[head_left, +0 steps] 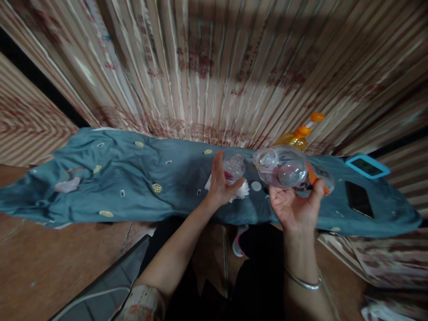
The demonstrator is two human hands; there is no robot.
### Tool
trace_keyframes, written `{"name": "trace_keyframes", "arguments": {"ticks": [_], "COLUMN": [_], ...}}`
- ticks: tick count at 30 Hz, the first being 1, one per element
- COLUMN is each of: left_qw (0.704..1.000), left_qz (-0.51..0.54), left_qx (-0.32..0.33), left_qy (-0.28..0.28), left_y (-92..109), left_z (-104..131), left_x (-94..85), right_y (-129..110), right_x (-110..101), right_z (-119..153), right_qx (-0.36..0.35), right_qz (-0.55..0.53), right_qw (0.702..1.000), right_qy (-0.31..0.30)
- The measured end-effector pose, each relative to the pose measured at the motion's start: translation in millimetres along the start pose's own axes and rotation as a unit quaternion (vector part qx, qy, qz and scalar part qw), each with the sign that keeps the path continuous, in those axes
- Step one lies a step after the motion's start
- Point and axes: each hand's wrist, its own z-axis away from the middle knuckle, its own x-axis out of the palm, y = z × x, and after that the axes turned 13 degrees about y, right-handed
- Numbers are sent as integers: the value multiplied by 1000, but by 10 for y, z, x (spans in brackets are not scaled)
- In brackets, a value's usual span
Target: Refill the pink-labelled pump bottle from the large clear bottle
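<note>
Right hand's grip: the right hand (296, 209), palm turned up, is closed on a large clear bottle (284, 167), fingers beneath and thumb along the near side.
Left hand's grip: the left hand (220, 189) curves thumb and fingers wide at a small clear bottle (236, 165); whether they press on it I cannot tell.
Handling so far: the large bottle appears lifted off the table (180, 183) and tipped over; the small one has a hand at it, so the work looks under way.
Not yet done: the two bottles are near but apart, no stream shows between them, and neither is set aside.
Large bottle's look: see-through and shiny, its narrower end toward the small bottle, with an orange patch, seemingly a label, toward the other end; contents cannot be told.
Small bottle's look: see-through, with a pink mark low down, partly hidden by the left hand.
Beside the bottles: crumpled white tissue (243, 191) by the small bottle, and a pale round disc (256, 186), perhaps a cap, lying between the hands.
Behind the large bottle: a yellow pump bottle (297, 140) with an orange top.
Right end: a blue-framed device (366, 167) and a dark phone (359, 198).
</note>
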Motion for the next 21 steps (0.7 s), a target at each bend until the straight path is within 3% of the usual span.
{"name": "trace_keyframes", "arguments": {"ticks": [6,11,14,17,21], "left_qw": [998,997,997,984,980], "left_qz": [-10,31,61,108,121], "left_qx": [36,40,-43,-140,-161], "left_qy": [42,63,35,24,7], "left_y": [77,299,458,605,771], "left_z": [-111,-129,114,519,978], "left_x": [-154,-455,-687,-921,-1178], "right_y": [106,264,424,625,938], "right_x": [-200,-382,-452,-463,-377], "right_z": [219,519,725,888,993], "right_qx": [23,120,199,278,358], "right_qz": [17,45,43,27,23], "right_qw": [1000,991,976,956,933], "right_qy": [-7,45,73,85,40]}}
